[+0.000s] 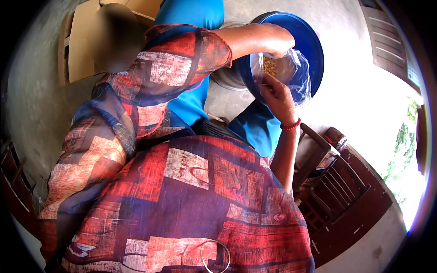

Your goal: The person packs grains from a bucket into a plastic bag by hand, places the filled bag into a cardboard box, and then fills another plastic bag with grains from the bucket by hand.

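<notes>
A clear plastic bag (300,77) is at the mouth of a blue drum (315,38), its loose edge spilling over the near side. Small yellow-brown grains (270,67) show inside the bag. My left hand (273,40) reaches across the drum's mouth, closed at the bag's upper edge; its fingertips are mostly hidden. On the near side, my right hand (276,94), with a red bracelet at the wrist, pinches the bag's edge between thumb and fingers.
Cardboard boxes (78,43) stand at upper left, partly behind a blurred dark shape. A metal container (230,78) sits beside the drum. Dark wooden furniture (339,186) is at right, near a bright opening. Blue trousers (193,102) flank the drum.
</notes>
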Available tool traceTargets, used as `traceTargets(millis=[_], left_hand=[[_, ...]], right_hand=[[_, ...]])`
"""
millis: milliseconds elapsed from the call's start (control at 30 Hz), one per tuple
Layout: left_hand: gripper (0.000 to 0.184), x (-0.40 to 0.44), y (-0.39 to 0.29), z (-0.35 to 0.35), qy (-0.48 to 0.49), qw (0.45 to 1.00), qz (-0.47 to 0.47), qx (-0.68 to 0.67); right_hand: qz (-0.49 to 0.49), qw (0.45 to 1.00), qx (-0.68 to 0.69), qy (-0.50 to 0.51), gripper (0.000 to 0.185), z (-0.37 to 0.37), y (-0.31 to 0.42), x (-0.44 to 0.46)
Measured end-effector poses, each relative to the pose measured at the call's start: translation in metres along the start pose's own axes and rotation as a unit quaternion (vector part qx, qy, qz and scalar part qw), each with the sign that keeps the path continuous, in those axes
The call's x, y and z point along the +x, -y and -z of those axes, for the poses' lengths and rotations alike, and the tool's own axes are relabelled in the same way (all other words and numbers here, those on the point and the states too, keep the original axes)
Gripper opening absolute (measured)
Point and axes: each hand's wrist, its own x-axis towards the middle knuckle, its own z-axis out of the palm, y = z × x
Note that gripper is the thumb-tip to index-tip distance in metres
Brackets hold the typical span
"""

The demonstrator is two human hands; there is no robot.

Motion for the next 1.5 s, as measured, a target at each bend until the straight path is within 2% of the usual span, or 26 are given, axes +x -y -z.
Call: traceTargets(millis=[67, 233, 300, 333, 433, 500, 600, 767, 800, 833, 900, 967, 1033, 1100, 1167, 1233, 1300, 1367, 1400, 1467, 1500], left_hand=[[0.02, -0.002, -0.003, 0.007, 0.059, 0.998, 0.003, -0.012], [0.02, -0.005, -0.006, 0.014, 0.068, 0.998, 0.005, -0.012], [0.019, -0.006, -0.005, 0.015, 0.079, 0.997, -0.008, -0.005], [0.018, -0.007, -0.005, 0.015, 0.082, 0.997, -0.007, -0.011], [0.017, -0.006, -0.004, 0.014, 0.082, 0.996, -0.009, -0.016], [0.016, -0.005, -0.004, 0.014, 0.079, 0.997, -0.011, -0.015], [0.015, -0.008, -0.004, 0.014, 0.086, 0.996, -0.003, -0.019], [0.015, -0.01, -0.005, 0.011, 0.133, 0.99, -0.041, 0.027], [0.014, -0.012, -0.009, 0.017, 0.171, 0.985, -0.01, 0.017], [0.014, -0.011, -0.01, 0.017, 0.17, 0.985, -0.008, 0.017], [0.031, -0.007, -0.012, 0.017, 0.23, 0.972, -0.023, 0.031], [0.033, -0.007, -0.012, 0.016, 0.229, 0.973, -0.021, 0.019], [0.018, -0.009, -0.014, 0.014, 0.205, 0.977, -0.038, 0.044], [0.019, -0.013, -0.019, 0.017, 0.213, 0.975, -0.037, 0.058], [0.021, -0.019, -0.023, 0.022, 0.22, 0.972, -0.035, 0.073], [0.023, -0.022, -0.025, 0.026, 0.25, 0.965, -0.042, 0.059], [0.026, -0.022, -0.027, 0.028, 0.275, 0.959, -0.038, 0.05], [0.026, -0.022, -0.027, 0.026, 0.282, 0.957, -0.044, 0.047], [0.026, -0.021, -0.027, 0.023, 0.283, 0.957, -0.047, 0.046], [0.026, -0.021, -0.027, 0.02, 0.29, 0.955, -0.05, 0.045], [0.026, -0.02, -0.027, 0.02, 0.293, 0.954, -0.052, 0.044]], right_hand=[[-0.003, 1.0, -0.006, -0.004, 0.02, -0.001, -0.005, -0.001], [-0.009, 1.0, -0.008, 0.003, 0.021, 0.002, -0.003, -0.001], [-0.023, 0.991, 0.129, -0.022, 0.024, 0.005, 0.004, -0.002], [-0.045, 0.987, 0.15, -0.024, 0.027, 0.01, 0.011, -0.002], [-0.034, 0.986, 0.137, -0.084, 0.029, 0.02, 0.01, 0.002], [-0.045, 0.985, 0.137, -0.094, 0.029, 0.028, 0.008, 0.002], [-0.014, 0.981, 0.178, -0.081, 0.024, 0.041, 0.015, 0.001], [0.025, 0.979, 0.146, -0.136, 0.019, 0.062, 0.027, 0.019], [0.028, 0.981, 0.136, -0.139, 0.019, 0.065, 0.029, 0.025], [0.03, 0.982, 0.126, -0.141, 0.019, 0.068, 0.03, 0.031], [0.034, 0.982, 0.135, -0.128, 0.019, 0.072, 0.024, 0.047], [0.009, 0.99, 0.112, -0.087, 0.02, 0.073, 0.015, 0.065], [0.007, 0.994, 0.083, -0.065, 0.022, 0.075, -0.012, 0.087], [0.12, 0.993, -0.021, 0.0, 0.023, 0.074, -0.042, 0.112], [0.105, 0.993, -0.046, 0.007, 0.026, 0.072, -0.07, 0.129], [-0.051, 0.998, -0.014, -0.042, 0.031, 0.067, -0.098, 0.144], [-0.064, 0.997, -0.052, -0.013, 0.036, 0.068, -0.141, 0.162], [-0.075, 0.988, -0.13, -0.044, 0.038, 0.064, -0.158, 0.171], [-0.079, 0.983, -0.156, -0.054, 0.039, 0.061, -0.157, 0.175], [-0.05, 0.94, -0.337, 0.01, 0.04, 0.059, -0.15, 0.184], [-0.052, 0.94, -0.337, 0.011, 0.04, 0.054, -0.144, 0.19]])
